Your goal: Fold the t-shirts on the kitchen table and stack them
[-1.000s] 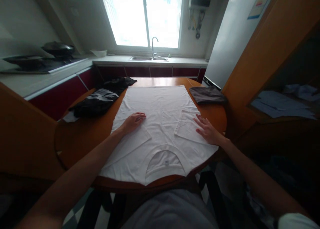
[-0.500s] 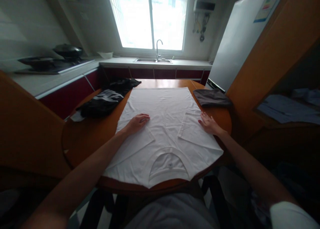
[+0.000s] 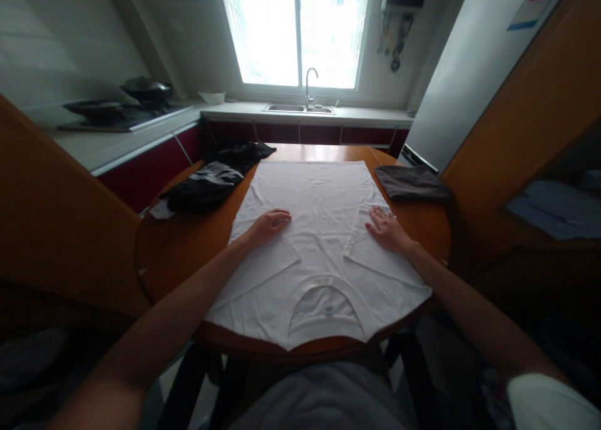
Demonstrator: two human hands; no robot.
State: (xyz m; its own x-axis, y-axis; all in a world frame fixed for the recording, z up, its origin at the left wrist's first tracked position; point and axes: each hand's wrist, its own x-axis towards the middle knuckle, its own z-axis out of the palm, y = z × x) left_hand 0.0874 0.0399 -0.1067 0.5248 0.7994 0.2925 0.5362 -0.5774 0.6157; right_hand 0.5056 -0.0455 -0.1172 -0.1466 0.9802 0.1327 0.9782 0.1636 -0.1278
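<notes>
Round orange-brown wooden bench carries everything here. White fabric T-shirt lies flat across the middle of it, collar toward the person, hem toward the far side. Black garment with pale grey print sits left of the shirt, loosely heaped; folded dark-grey cloth is right of it, near the hem end. Both shirt sleeves lie folded in over the body: left sleeve, right sleeve. Change in the last half second: right hand moved inward, from along the shirt's right edge to over the right sleeve. Reads to me as pressing that fold flat; sleeves look about square, body has fine creases left. Right hand is palm down, fingers out and slightly spread, lying on cloth, gripping nothing. Left hand rests on the shirt by the top of the left sleeve, about where it was; fingers together, loosely bent, no cloth bunched in them. Thumb partly hidden there. Small neck label shows inside the shirt's collar, mark too blurry to read.
</notes>
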